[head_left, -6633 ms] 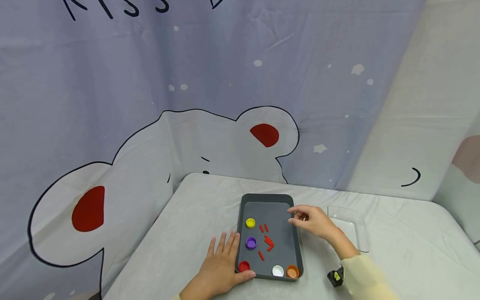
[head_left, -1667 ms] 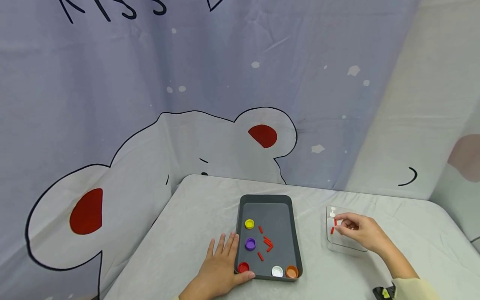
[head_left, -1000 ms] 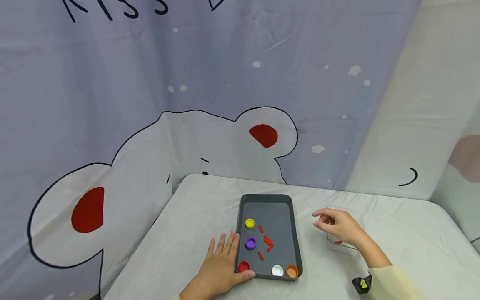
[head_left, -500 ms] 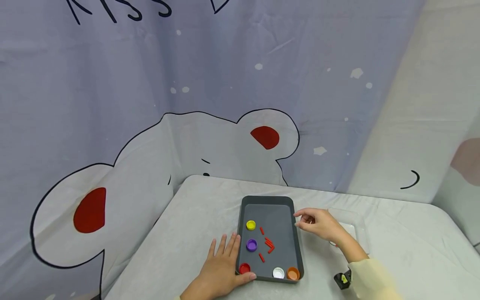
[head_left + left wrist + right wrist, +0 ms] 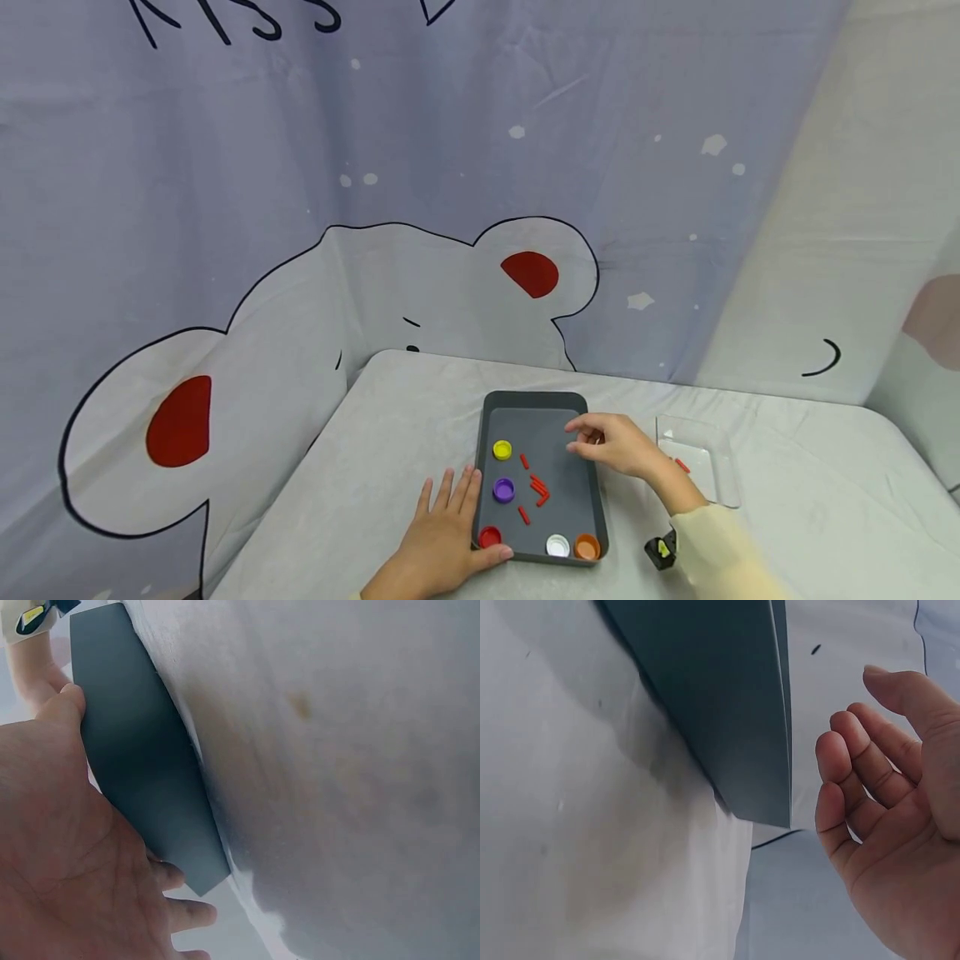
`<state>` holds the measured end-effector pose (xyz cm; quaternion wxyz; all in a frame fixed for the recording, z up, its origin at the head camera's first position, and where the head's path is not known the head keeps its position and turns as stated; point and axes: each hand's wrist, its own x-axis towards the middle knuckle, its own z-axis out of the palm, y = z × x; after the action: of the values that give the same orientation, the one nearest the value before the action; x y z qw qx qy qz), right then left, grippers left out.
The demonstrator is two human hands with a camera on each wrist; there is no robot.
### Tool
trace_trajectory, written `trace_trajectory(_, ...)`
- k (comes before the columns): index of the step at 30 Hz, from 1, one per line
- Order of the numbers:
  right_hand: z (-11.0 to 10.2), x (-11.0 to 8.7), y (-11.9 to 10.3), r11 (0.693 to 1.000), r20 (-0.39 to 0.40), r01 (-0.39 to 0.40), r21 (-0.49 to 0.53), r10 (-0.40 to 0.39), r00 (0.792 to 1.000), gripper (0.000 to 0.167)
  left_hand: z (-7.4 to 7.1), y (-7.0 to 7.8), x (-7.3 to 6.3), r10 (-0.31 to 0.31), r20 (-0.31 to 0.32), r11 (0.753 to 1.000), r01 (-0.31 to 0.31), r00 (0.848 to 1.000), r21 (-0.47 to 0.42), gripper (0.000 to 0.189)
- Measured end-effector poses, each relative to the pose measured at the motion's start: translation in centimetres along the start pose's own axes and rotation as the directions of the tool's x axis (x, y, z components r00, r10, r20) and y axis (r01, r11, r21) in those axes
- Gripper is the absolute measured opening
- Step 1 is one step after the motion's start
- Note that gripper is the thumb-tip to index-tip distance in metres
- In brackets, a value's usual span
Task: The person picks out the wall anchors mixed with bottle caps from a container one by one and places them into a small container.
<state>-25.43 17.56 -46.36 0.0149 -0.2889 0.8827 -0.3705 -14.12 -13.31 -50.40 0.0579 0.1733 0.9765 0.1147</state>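
Note:
A dark grey tray [image 5: 558, 425] lies on the cloth-covered table. Several small red sticks [image 5: 523, 515] are scattered in it among bottle caps: yellow [image 5: 502, 450], purple [image 5: 503, 490], red [image 5: 490, 537], white [image 5: 557, 546] and orange [image 5: 587, 547]. My left hand [image 5: 438, 537] rests at the tray's near left corner, fingers straight along its side and thumb at the front rim. Over the tray's right side hovers my right hand [image 5: 618, 446]; the right wrist view shows its fingers [image 5: 832, 757] loosely curled, thumb apart, nothing between them.
A clear plastic box [image 5: 723, 467] stands right of the tray, partly behind my right forearm, with red sticks [image 5: 682, 466] inside. A printed cloth [image 5: 420, 125] hangs behind the table. My right wrist wears a black device [image 5: 660, 550].
One of two red sticks near the yellow cap has left the tray. My right hand held a red stick at the clear box, let go, and came back left over the tray. Left hand unmoved.

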Motion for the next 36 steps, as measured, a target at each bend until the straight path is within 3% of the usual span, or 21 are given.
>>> trace_trajectory(24,4.6,3.8,-0.6,0.997,0.140,0.073,0.008,-0.073,0.987,0.032,-0.2,-0.2,-0.1,-0.006,-0.003,1.000,0.007,1.000,0.010,0.114)
trace_trajectory(36,5.6,4.5,-0.3,0.999,0.190,0.040,-0.022,-0.035,0.981,0.028,-0.3,0.0,-0.1,0.002,0.014,1.000,-0.002,1.000,0.010,0.114)
